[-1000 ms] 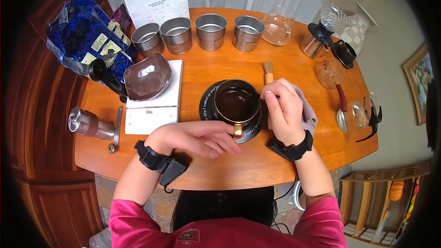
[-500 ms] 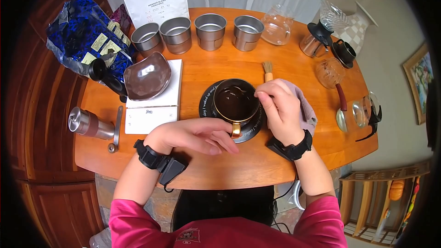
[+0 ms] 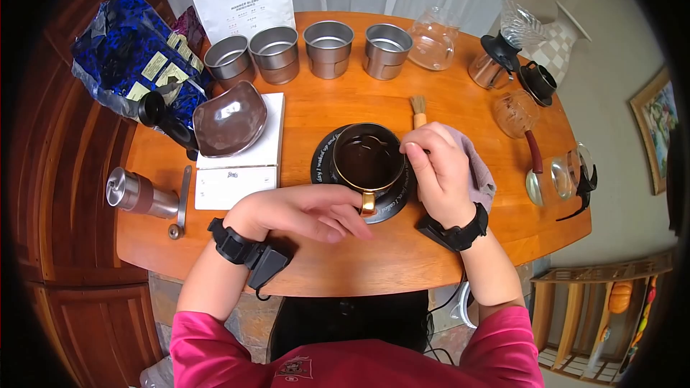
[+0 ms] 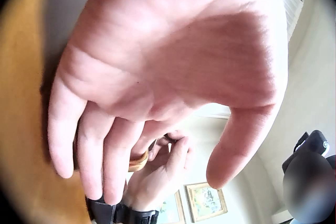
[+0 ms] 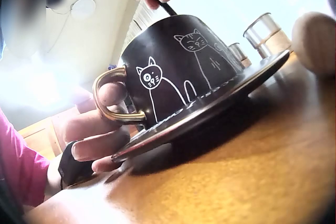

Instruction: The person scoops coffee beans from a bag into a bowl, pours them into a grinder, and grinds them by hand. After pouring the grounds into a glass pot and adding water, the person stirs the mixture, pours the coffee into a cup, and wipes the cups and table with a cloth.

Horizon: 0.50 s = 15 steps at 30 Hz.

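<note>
A black cup with white cat drawings and a gold handle stands on a black saucer with white lettering. Dark liquid shows inside it. My left hand holds the cup by its handle, one finger through the loop, while the other fingers and thumb are loosely extended. Over the cup's right rim, my right hand pinches a thin dark handle that dips into the cup. Its lower end is hidden in the liquid.
A brush and a grey cloth lie beside the right hand. Left are a white scale with a brown dish and a hand grinder. Steel cups line the back; a glass pot stands right.
My right hand has shifted slightly left over the cup, most of it during the first half second. The cup handle and left fingers have moved a little left.
</note>
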### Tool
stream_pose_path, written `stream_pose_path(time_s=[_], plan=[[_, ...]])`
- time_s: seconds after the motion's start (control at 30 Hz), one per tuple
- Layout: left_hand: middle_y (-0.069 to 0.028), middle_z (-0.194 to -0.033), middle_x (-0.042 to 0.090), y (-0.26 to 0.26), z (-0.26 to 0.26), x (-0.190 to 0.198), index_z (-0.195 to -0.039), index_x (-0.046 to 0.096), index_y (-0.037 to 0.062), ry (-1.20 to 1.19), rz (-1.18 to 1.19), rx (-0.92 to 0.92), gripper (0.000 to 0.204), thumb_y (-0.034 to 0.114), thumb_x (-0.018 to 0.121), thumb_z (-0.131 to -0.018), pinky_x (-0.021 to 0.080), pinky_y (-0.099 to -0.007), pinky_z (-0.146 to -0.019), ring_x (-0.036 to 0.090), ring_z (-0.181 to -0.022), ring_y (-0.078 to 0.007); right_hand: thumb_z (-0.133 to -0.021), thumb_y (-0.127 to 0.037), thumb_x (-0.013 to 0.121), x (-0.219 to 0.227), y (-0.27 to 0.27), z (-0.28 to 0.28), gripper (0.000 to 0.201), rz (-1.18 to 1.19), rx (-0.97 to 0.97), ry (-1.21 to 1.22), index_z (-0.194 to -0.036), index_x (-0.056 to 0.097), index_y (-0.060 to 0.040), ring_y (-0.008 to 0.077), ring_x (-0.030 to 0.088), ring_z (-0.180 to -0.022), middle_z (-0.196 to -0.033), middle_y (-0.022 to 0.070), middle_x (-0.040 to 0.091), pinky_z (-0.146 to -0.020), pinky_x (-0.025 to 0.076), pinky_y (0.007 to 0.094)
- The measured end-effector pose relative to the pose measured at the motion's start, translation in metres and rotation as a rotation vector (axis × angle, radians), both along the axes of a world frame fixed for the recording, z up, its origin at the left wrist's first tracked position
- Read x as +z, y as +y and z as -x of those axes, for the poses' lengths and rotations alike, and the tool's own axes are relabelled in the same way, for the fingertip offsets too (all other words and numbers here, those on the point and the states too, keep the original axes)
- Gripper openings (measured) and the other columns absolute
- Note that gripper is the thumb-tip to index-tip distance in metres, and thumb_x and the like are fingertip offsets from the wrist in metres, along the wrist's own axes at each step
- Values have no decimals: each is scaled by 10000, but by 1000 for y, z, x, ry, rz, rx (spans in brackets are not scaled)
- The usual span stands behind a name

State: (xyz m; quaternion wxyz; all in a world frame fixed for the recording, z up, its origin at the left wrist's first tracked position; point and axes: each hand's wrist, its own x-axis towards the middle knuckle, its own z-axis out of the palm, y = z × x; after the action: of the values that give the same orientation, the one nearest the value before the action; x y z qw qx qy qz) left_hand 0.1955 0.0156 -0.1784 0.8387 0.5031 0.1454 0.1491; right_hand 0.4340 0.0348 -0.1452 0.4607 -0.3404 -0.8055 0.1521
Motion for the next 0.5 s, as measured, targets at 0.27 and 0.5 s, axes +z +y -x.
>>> stream_pose_path(time_s=[0.27, 0.5], plan=[[-271, -1229, 482, -1, -1, -3, -1352, 346, 81, -69, 26, -1, 617, -14, 557, -779, 342, -380, -985, 441, -1204, -323, -853, -58, 538, 0, 0, -2, 66, 41, 263, 35, -854, 577, -5, 261, 555, -685, -793, 103, 558, -612, 451, 307], [-272, -1236, 475, -2, -3, -3, -1343, 358, 86, -77, 21, -7, 611, -28, 555, -776, 352, -381, -979, 448, -1196, -322, -837, -62, 559, 0, 1, 1, 45, -26, 25, -31, -846, 578, -22, 273, 583, -706, -790, 116, 567, -612, 459, 323]])
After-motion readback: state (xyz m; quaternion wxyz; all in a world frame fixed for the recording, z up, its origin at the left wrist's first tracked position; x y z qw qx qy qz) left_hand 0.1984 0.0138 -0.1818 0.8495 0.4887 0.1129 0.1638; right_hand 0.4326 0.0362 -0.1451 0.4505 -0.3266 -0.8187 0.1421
